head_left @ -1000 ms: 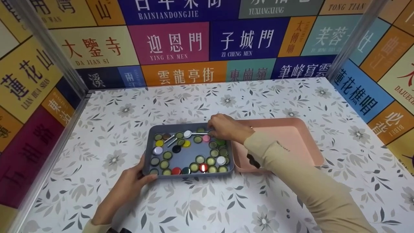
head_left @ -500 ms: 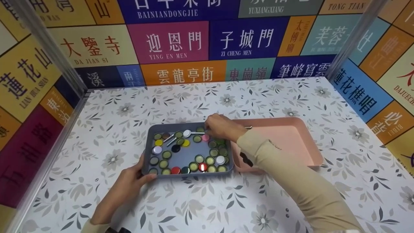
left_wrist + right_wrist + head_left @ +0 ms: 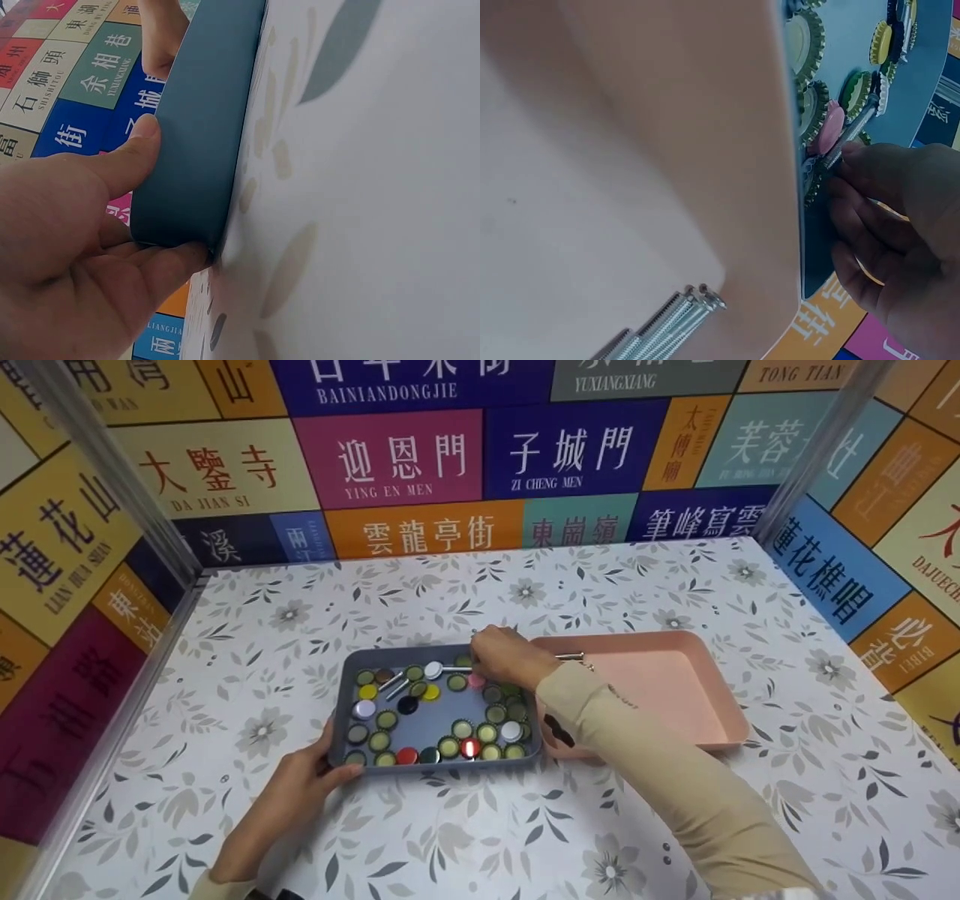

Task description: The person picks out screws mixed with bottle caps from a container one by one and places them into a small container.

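Note:
My left hand (image 3: 304,772) grips the front left corner of a blue-grey tray (image 3: 442,766). In the left wrist view its thumb lies at the rim, and its fingers reach under the tray's corner. At the back right of this tray, my right hand (image 3: 506,655) pinches one end of a long metal screw (image 3: 855,129) between thumb and fingers. The screw lies among bottle caps; a pink cap (image 3: 829,129) is right beside it. In the head view the hand hides that end of the screw.
A pink tray (image 3: 697,690) stands against the right side of the blue-grey one. Several screws (image 3: 671,322) lie bundled at its back left. Two more screws (image 3: 395,685) and many bottle caps (image 3: 407,705) are spread in the blue-grey tray. Printed panels (image 3: 405,457) enclose the table.
My right hand has shifted a little left along the screw's side of the blue-grey tray, uncovering screws in the pink tray. The left hand keeps its hold on the corner.

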A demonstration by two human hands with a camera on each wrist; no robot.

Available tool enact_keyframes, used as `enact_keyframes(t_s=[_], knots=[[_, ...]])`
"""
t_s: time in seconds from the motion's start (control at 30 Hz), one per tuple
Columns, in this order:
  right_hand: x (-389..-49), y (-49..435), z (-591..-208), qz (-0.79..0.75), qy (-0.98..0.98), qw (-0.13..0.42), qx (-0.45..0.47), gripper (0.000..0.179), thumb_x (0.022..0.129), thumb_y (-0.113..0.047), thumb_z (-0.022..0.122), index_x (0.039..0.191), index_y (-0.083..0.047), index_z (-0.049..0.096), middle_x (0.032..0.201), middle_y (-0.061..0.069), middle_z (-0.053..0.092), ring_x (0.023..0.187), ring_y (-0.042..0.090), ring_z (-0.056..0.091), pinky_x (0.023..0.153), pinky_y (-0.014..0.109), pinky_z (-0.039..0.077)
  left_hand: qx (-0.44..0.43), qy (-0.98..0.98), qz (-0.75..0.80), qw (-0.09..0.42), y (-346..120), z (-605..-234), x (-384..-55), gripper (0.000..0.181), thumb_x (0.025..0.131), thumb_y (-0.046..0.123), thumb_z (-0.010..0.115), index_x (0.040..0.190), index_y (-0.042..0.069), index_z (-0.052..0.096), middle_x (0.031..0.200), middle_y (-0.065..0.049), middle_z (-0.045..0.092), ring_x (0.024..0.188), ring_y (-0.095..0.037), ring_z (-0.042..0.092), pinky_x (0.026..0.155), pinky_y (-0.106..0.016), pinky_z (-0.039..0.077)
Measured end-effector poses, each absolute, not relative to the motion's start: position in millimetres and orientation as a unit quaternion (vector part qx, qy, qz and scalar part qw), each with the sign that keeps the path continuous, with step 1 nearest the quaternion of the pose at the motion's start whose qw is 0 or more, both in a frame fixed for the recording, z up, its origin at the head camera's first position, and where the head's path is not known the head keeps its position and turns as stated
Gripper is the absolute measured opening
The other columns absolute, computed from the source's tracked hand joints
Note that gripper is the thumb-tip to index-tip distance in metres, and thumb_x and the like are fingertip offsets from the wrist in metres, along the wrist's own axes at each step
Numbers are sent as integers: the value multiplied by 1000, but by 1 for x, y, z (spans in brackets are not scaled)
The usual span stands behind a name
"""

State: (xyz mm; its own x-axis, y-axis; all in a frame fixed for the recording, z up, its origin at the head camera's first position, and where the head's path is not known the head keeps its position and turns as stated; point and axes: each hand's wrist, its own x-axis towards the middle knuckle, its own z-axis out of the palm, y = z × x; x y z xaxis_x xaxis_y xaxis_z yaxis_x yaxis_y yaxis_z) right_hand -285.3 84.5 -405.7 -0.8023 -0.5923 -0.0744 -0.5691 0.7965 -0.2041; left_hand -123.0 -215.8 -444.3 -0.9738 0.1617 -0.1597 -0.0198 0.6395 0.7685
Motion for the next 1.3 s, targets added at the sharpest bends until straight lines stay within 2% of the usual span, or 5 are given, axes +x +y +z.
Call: enact_keyframes(t_s=[0.27, 0.43, 0.6, 0.73, 1.3], knots=[[-284, 82, -407, -73, 947, 63, -306, 40, 84, -3, 66, 52, -16, 45, 57, -4, 46, 58, 17, 42, 56, 31, 38, 35, 895, 430, 110, -216, -444, -122, 84, 96, 28, 68, 157, -1, 18, 143, -25, 56, 125, -29, 62, 101, -36, 52], [-284, 80, -408, -70, 947, 55, -309, 43, 84, -2, 65, 52, -17, 41, 58, -1, 47, 58, 19, 42, 59, 37, 43, 39, 897, 427, 108, -216, -445, -122, 84, 96, 29, 68, 157, -1, 18, 142, -24, 57, 124, -28, 63, 101, -35, 52], [-282, 79, -409, -68, 948, 50, -306, 29, 89, -3, 64, 62, -9, 53, 78, 14, 70, 69, 28, 62, 73, 46, 55, 37, 902, 416, 106, -216, -447, -122, 85, 96, 28, 69, 158, 2, 17, 138, -21, 61, 123, -26, 64, 102, -37, 51], [-282, 77, -410, -57, 951, 40, -303, 14, 90, -4, 63, 78, 0, 68, 93, 22, 74, 85, 38, 70, 80, 50, 56, 36, 903, 414, 106, -216, -448, -122, 84, 96, 27, 69, 158, 3, 17, 138, -20, 62, 122, -25, 64, 102, -37, 50], [-281, 76, -415, -43, 948, -5, -316, 12, 85, -2, 66, 75, 0, 71, 86, 18, 75, 82, 38, 70, 82, 53, 53, 40, 905, 410, 104, -215, -447, -124, 83, 96, 25, 68, 159, 5, 17, 140, -21, 60, 123, -27, 64, 103, -40, 50]])
